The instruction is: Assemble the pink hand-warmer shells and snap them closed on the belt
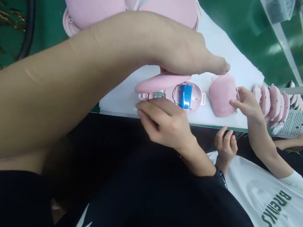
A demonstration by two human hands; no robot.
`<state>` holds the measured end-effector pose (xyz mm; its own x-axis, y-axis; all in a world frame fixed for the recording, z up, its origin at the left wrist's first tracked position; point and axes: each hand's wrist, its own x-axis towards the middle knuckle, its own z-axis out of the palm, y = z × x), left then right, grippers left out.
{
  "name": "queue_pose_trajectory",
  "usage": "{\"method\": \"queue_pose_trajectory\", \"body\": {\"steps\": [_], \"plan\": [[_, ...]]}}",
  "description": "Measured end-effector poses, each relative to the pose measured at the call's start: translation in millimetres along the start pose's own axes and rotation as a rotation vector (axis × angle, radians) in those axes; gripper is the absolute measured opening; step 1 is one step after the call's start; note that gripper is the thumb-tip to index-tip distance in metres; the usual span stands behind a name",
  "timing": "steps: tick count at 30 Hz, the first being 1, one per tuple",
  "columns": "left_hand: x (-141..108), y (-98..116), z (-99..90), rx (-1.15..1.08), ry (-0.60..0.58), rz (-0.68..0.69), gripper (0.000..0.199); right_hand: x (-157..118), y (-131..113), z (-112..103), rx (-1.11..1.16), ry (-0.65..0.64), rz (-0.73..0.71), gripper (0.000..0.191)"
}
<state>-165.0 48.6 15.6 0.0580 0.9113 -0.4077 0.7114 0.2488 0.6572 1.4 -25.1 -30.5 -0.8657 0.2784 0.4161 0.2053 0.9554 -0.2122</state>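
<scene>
Two hands should keep the wires slack: left hand holding the pink cover tilted, right hand half-curled beside the green part, its grip unclear.

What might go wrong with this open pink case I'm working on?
The thin wires beside the blue battery pack might get pinched if the tilted pink cover came down on them. Your right hand is close to the small green part, so a bump could perhaps strain the wiring near it.
</scene>
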Motion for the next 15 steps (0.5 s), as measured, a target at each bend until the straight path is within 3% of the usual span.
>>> {"method": "queue_pose_trajectory", "body": {"steps": [4, 8, 11, 15], "plan": [[-4.8, 3.3, 0.0, 0.108, 0.011, -0.036, 0.102, -21.2, 18.3, -13.6, 0.361, 0.050, 0.191, 0.019], [-9.9, 7.6, -3.3, 0.171, -0.010, -0.047, 0.100, -28.4, 31.8, -27.4, 0.446, -0.151, 0.410, 0.024], [-11.5, 9.6, -4.7, 0.193, -0.041, -0.038, 0.100, -23.6, 34.9, -39.0, 0.370, -0.284, 0.489, 0.031], [-12.6, 11.9, -4.6, 0.200, -0.031, -0.092, 0.097, -14.4, 31.6, -50.2, 0.061, -0.443, 0.472, 0.019]]}}
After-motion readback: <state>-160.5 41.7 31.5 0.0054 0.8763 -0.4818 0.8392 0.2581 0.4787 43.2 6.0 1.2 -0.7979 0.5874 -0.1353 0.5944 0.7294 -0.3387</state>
